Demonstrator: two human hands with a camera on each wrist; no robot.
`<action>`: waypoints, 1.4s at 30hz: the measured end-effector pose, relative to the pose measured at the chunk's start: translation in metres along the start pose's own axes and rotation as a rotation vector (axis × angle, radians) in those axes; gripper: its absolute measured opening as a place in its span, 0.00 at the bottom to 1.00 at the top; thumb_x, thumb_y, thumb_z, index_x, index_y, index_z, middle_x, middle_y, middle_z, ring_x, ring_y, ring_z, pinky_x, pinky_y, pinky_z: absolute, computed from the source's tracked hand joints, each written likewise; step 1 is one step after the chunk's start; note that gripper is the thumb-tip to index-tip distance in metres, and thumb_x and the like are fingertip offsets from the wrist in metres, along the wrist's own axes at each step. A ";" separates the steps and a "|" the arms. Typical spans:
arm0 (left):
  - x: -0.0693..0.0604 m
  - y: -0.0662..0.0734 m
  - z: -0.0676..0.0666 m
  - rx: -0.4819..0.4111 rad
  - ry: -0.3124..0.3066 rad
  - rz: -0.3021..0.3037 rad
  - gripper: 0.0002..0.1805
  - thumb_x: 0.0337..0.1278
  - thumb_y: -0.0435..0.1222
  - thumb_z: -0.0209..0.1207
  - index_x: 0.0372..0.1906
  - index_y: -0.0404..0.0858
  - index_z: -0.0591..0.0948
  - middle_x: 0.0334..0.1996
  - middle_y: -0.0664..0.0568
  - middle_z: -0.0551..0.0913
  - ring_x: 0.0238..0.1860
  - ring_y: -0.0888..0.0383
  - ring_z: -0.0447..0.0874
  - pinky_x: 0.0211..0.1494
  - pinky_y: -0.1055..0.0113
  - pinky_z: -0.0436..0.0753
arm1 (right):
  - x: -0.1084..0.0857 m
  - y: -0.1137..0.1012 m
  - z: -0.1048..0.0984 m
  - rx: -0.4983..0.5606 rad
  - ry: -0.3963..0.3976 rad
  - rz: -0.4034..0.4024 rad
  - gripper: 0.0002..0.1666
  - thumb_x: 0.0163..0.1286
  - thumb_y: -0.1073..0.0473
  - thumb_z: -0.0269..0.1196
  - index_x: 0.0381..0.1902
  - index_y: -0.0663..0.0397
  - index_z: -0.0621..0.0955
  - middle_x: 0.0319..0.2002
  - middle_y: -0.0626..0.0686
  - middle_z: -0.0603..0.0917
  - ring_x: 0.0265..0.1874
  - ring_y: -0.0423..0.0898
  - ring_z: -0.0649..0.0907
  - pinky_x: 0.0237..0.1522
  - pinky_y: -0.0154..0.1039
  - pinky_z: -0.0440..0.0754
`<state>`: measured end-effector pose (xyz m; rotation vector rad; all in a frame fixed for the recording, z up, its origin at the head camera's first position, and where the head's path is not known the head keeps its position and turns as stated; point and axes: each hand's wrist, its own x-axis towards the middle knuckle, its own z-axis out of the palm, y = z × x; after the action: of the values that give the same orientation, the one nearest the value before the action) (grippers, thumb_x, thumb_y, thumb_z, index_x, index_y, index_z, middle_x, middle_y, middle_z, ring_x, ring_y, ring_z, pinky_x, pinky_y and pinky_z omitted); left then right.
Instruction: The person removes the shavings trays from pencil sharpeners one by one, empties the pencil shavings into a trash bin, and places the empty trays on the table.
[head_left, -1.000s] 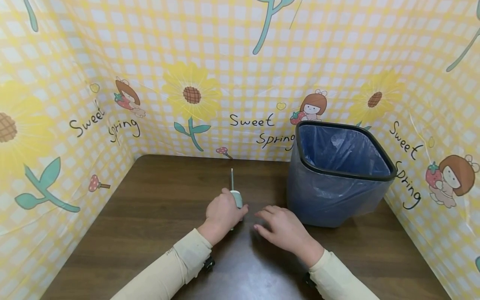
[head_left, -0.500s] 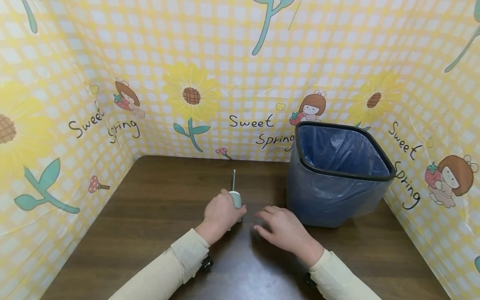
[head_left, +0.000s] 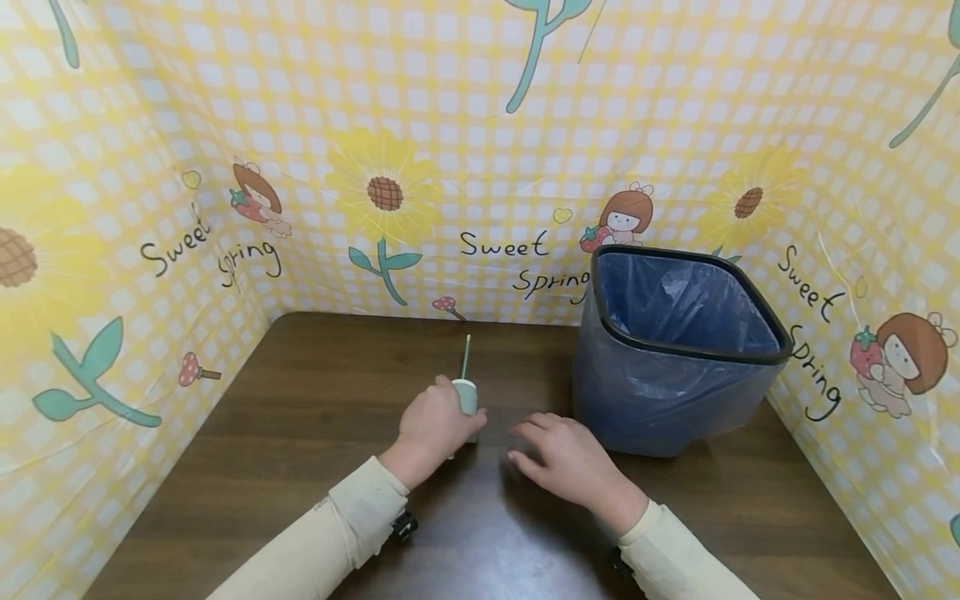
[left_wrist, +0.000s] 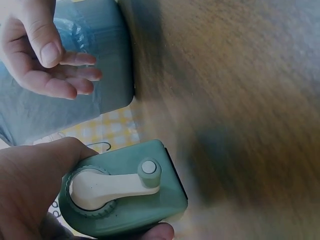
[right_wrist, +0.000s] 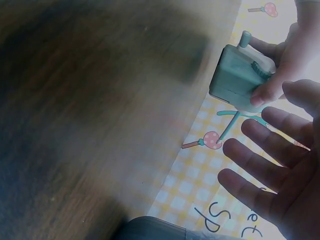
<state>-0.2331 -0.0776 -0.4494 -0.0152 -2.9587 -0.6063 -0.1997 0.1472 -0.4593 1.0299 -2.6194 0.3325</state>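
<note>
A green device with a white crank (left_wrist: 115,189) is gripped by my left hand (head_left: 435,425), fingers and thumb round its sides. From its far end a thin green stick (head_left: 467,357) points away toward the back wall; the right wrist view shows the green body (right_wrist: 237,77) and the stick (right_wrist: 229,127) too. My right hand (head_left: 573,462) is beside it on the right, holding nothing, its fingers spread and slightly bent, apart from the device. In the left wrist view the right hand (left_wrist: 42,55) hangs with loose fingers.
A blue bin (head_left: 637,400) with a black rim and a clear liner stands at the right on the brown wooden table (head_left: 322,367). Yellow checked cloth (head_left: 480,167) with flower prints covers the back and both sides.
My left hand has shifted slightly to the left and toward me with the green device in it, and the stick's tilt has changed a little. My right hand has stayed in place.
</note>
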 end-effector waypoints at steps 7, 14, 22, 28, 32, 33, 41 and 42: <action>-0.002 -0.002 -0.009 -0.040 0.003 0.029 0.40 0.50 0.59 0.70 0.48 0.27 0.73 0.23 0.47 0.76 0.16 0.54 0.76 0.17 0.60 0.74 | -0.001 0.000 0.000 0.007 0.014 -0.006 0.18 0.70 0.45 0.68 0.51 0.46 0.87 0.45 0.43 0.87 0.42 0.42 0.86 0.45 0.44 0.85; -0.003 -0.004 -0.016 -0.037 -0.004 0.049 0.40 0.51 0.57 0.70 0.51 0.26 0.73 0.22 0.47 0.76 0.17 0.54 0.76 0.17 0.61 0.74 | -0.001 0.000 -0.001 0.005 0.004 0.004 0.19 0.70 0.44 0.68 0.52 0.46 0.87 0.45 0.43 0.86 0.42 0.41 0.86 0.45 0.44 0.85; -0.005 -0.010 -0.018 -0.026 0.006 0.072 0.36 0.49 0.56 0.70 0.48 0.29 0.73 0.22 0.47 0.77 0.18 0.54 0.76 0.18 0.60 0.74 | -0.001 0.000 -0.001 -0.002 0.004 0.010 0.19 0.70 0.43 0.67 0.52 0.45 0.87 0.46 0.44 0.87 0.44 0.42 0.86 0.47 0.44 0.85; -0.006 -0.013 -0.025 -0.027 0.028 0.113 0.34 0.48 0.54 0.70 0.44 0.30 0.73 0.22 0.48 0.77 0.18 0.54 0.77 0.20 0.60 0.76 | -0.001 0.000 -0.001 0.001 0.013 0.014 0.18 0.69 0.44 0.68 0.51 0.44 0.87 0.45 0.43 0.87 0.44 0.42 0.86 0.47 0.44 0.85; -0.008 -0.014 -0.030 -0.036 0.008 0.115 0.33 0.48 0.54 0.70 0.43 0.30 0.73 0.21 0.48 0.77 0.18 0.55 0.77 0.19 0.61 0.76 | -0.002 -0.001 -0.001 0.004 0.016 0.010 0.18 0.69 0.44 0.68 0.51 0.45 0.87 0.45 0.44 0.87 0.44 0.42 0.86 0.46 0.44 0.85; -0.008 -0.014 -0.031 -0.040 0.002 0.115 0.33 0.48 0.54 0.70 0.43 0.31 0.73 0.21 0.48 0.77 0.18 0.55 0.77 0.19 0.62 0.75 | -0.002 -0.001 -0.001 0.003 0.017 0.009 0.18 0.69 0.44 0.68 0.51 0.45 0.87 0.45 0.44 0.87 0.44 0.42 0.86 0.46 0.44 0.85; -0.012 -0.016 -0.042 -0.057 -0.034 0.101 0.32 0.47 0.54 0.70 0.43 0.32 0.73 0.22 0.48 0.77 0.19 0.54 0.77 0.20 0.62 0.74 | -0.001 0.001 0.000 -0.007 0.030 0.005 0.17 0.69 0.43 0.68 0.50 0.44 0.86 0.45 0.44 0.87 0.44 0.42 0.85 0.47 0.43 0.84; -0.013 -0.016 -0.043 -0.061 -0.042 0.097 0.32 0.46 0.54 0.70 0.43 0.32 0.73 0.23 0.49 0.77 0.20 0.54 0.77 0.20 0.62 0.74 | -0.001 0.001 0.000 -0.006 0.031 0.003 0.17 0.69 0.43 0.68 0.50 0.44 0.86 0.45 0.44 0.87 0.44 0.42 0.85 0.47 0.43 0.84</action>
<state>-0.2160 -0.1095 -0.4177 -0.1782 -2.9574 -0.6914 -0.1995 0.1489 -0.4597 1.0106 -2.5930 0.3383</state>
